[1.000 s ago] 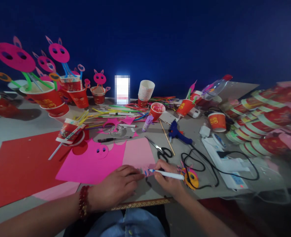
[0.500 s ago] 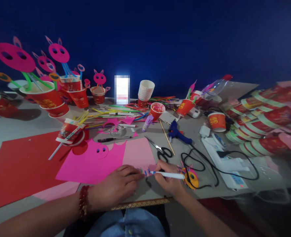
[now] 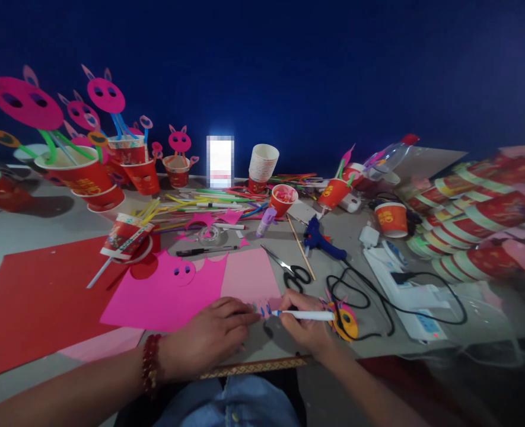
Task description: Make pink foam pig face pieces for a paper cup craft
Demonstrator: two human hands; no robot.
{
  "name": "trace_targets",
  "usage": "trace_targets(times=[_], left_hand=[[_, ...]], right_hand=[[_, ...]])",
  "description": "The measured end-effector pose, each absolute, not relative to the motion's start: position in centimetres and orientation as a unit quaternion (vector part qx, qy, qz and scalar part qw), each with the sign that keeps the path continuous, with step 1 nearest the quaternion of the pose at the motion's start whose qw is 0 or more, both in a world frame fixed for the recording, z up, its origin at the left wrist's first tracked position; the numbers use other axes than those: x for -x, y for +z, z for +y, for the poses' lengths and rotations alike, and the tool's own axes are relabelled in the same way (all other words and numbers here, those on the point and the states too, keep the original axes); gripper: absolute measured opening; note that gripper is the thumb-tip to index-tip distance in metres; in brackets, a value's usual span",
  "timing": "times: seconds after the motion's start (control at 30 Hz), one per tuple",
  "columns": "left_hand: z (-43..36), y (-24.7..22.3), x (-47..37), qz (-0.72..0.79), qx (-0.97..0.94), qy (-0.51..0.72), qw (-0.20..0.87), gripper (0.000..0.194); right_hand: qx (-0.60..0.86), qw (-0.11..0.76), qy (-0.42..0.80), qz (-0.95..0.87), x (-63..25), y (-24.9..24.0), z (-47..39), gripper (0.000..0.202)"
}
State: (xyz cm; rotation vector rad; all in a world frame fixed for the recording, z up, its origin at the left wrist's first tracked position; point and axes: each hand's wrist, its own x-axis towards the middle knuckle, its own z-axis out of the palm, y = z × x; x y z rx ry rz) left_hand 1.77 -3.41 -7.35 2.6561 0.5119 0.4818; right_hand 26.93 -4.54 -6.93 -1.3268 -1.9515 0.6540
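My right hand (image 3: 304, 323) grips a white marker pen (image 3: 313, 315) with a blue tip. The tip meets small pink pieces (image 3: 264, 307) that bear blue marks, at the near edge of a light pink sheet (image 3: 248, 273). My left hand (image 3: 220, 329) lies flat with fingers stretched out, its fingertips beside those pieces. Left of it is a bright magenta sheet (image 3: 155, 296) with a round magenta face (image 3: 184, 271) on it. Black-handled scissors (image 3: 294, 274) rest just beyond my right hand. An orange and pink paper cutout (image 3: 346, 320) lies to the right.
Paper-cup figures (image 3: 84, 178) stand at the left, and a red sheet (image 3: 44, 296) covers the near left. Straws (image 3: 186, 207) and a cup stack (image 3: 263, 163) sit behind. A blue glue gun (image 3: 322, 237), its cable, a white power strip (image 3: 404, 290) and red cups (image 3: 480, 219) occupy the right.
The marker tip and my right hand have shifted very slightly over the pink pieces. My left hand stays in place.
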Motion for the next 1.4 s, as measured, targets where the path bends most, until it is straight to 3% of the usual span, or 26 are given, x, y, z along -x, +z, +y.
trace_targets(times=[1.4], left_hand=[[-3.42, -7.35, -1.79, 0.184, -0.948, 0.157, 0.206, 0.009]], right_hand=[[0.513, 0.333, 0.261, -0.747, -26.95, -7.20, -4.55, 0.016]])
